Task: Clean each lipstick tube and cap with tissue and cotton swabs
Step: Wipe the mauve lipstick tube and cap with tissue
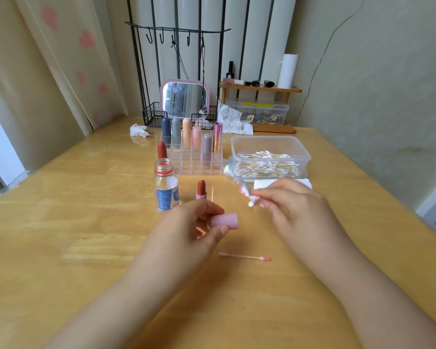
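The left hand [199, 227] is gripping a pink cap [225, 220] on its side above the table [61, 222]. The right hand [290, 205] is pinching a cotton swab [251, 203], blurred and half hidden by fingers. An uncapped lipstick [201, 190] is standing beside a bottle [166, 187]; a used swab [244, 256] is lying nearby.

No text, brand, number or sign can be read. The clear bottle [166, 188] on the worktop [61, 222] carries a blue and white label [164, 196] whose print is too small and blurred to make out. The storage box [259, 112] under the wooden shelf bears a yellow strip with no readable characters.
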The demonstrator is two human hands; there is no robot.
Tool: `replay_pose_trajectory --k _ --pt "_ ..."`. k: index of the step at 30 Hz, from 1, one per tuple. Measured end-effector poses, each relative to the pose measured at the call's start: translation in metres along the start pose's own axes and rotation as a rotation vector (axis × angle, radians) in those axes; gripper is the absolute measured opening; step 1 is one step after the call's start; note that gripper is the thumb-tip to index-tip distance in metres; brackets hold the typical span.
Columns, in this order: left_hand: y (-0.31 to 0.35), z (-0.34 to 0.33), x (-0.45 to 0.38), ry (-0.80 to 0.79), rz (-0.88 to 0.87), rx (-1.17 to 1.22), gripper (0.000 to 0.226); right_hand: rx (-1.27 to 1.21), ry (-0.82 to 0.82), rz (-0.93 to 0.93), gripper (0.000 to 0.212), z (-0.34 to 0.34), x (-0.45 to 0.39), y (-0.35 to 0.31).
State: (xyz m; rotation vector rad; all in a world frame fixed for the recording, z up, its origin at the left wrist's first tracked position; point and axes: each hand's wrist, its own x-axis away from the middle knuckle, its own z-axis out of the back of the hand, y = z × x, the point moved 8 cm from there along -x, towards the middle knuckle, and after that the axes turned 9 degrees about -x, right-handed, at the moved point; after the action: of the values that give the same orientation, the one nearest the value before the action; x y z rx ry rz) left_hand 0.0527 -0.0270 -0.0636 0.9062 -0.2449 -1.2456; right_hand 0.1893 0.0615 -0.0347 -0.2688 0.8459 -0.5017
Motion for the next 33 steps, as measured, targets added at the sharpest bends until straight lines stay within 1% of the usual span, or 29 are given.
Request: replay_pose_trajectory --k 2,4,5,7,9,11,13,16,19,23,25,29,31,33 --pt "0.001 -0.002 0.001 -0.012 -0.036 -0.102 0.021 0.062 -0.131 -0.050 0.028 -0.024 0.002 0.010" --pt "0.001 -0.005 0.002 -0.025 -0.051 -0.175 0.016 0.095 -0.268 -0.162 0.032 -0.040 0.007 0.021" --pt "-0.001 -0.005 0.002 -0.027 -0.052 -0.206 0.014 0.082 -0.304 -0.205 0.035 -0.042 0.008 0.025" --pt "-0.004 -0.005 0.001 -0.019 -0.037 -0.262 0.010 0.041 -0.297 -0.217 0.033 -0.035 0.007 0.025" --pt "-0.009 -0.004 -0.001 -0.009 -0.007 -0.323 0.004 0.010 -0.269 -0.186 0.020 -0.025 0.005 0.017" --pt "-0.013 -0.004 -0.003 -0.005 0.026 -0.373 0.009 -0.063 -0.343 -0.210 0.009 -0.023 0.008 0.009" --pt "-0.017 -0.003 -0.003 -0.011 0.068 -0.411 0.013 -0.147 -0.447 -0.253 0.004 -0.030 0.015 0.004" --pt "-0.022 -0.005 -0.003 -0.035 0.119 -0.478 0.023 -0.021 -0.574 -0.194 0.005 -0.044 0.020 -0.003" --pt "-0.027 -0.008 -0.003 -0.055 0.135 -0.529 0.028 0.013 -0.633 -0.212 0.006 -0.052 0.022 -0.005" --pt "-0.031 -0.008 -0.003 -0.079 0.151 -0.534 0.029 0.049 -0.647 -0.203 0.013 -0.050 0.023 -0.007" --pt "-0.033 -0.006 -0.003 -0.091 0.171 -0.484 0.031 0.036 -0.593 -0.252 0.012 -0.040 0.019 -0.004" --pt "-0.038 0.001 -0.004 -0.092 0.249 -0.395 0.041 -0.118 -0.429 -0.350 0.013 -0.018 0.012 0.002" --pt "-0.040 0.008 -0.005 -0.025 0.276 -0.370 0.039 -0.190 -0.361 -0.377 0.016 -0.014 0.010 0.004" --pt "-0.040 0.017 -0.007 0.092 0.261 -0.361 0.029 -0.260 -0.301 -0.402 0.022 -0.013 0.009 0.007"
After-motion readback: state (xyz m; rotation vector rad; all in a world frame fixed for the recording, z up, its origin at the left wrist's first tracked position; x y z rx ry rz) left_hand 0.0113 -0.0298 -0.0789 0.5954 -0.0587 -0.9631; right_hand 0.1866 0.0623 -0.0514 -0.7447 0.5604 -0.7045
